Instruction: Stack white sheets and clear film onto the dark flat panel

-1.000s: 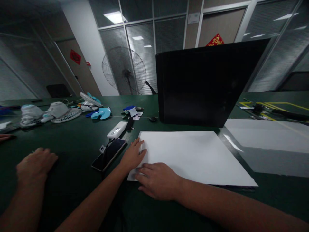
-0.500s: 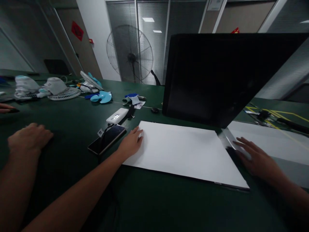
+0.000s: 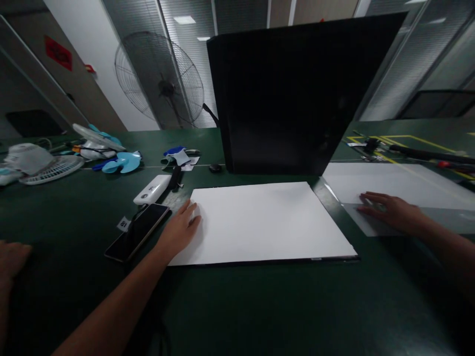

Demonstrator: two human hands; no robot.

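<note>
A: Fingers 1st. How were they set?
B: L hand (image 3: 178,232): loosely spread, laid on the L edge of the white sheet (image 3: 260,222), nothing seen gripped. R hand (image 3: 393,210): fingers reached out, close together & part bent, over the second sheet (image 3: 374,175). Poss. a pale/clear item btwn them; whether it was pinched couldn't be told.
A: And the step in hand?
B: Judged as steadying w/ the L while the second sheet was being touched or felt w/ the R.
A: Where was the white sheet?
B: Flat on the bench (image 3: 260,306), mid-view, a dark edge (image 3: 315,259) seen along its near side. Second sheet was to its R, apart, bench showing btwn.
A: What was called for in the next move?
B: My read: light L pressure, so no slip, & a sure R fingertip hold before any lifting. Thin edges might've been creased.
A: Further out?
B: Phone (image 3: 139,232) & white device (image 3: 153,189) were left of the L hand; black panel (image 3: 297,99) was upright behind the white sheet.
A: Unclear bits?
B: R fingertips were blurred; the grey band (image 3: 434,217), film or shadow, couldn't be told. Another person's hand (image 3: 13,254) was cut off at far L, R forearm at far R.
</note>
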